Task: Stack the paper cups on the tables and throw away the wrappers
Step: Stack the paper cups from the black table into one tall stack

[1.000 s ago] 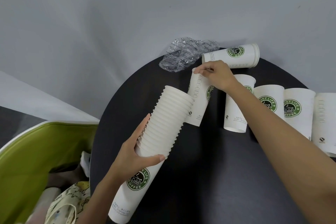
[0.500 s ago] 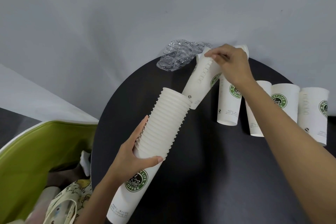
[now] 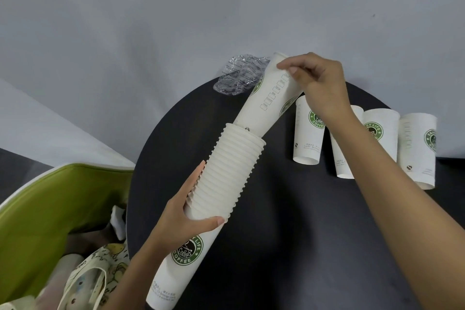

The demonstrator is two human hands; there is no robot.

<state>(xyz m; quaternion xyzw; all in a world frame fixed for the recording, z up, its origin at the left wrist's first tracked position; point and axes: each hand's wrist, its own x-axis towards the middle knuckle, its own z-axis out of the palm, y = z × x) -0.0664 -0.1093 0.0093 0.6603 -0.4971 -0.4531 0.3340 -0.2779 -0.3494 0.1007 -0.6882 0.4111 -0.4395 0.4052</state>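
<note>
Round black table (image 3: 302,234), plain grey background (image 3: 125,33); left hand (image 3: 181,219) grips cup stack (image 3: 231,171), right hand (image 3: 319,80) pinches cup (image 3: 266,100).

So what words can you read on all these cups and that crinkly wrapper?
"Coffee", "LIFE" above, "COFFEE" below: green badge on the bottom cup of the stack.
"JOY LIFE": badge on an upturned cup on the table, partly hidden.
Tick-box labels on the cup the right hand holds: too small.
Small print near the cups' rims: too small.
Print on the plastic wrapper: blurred.
</note>
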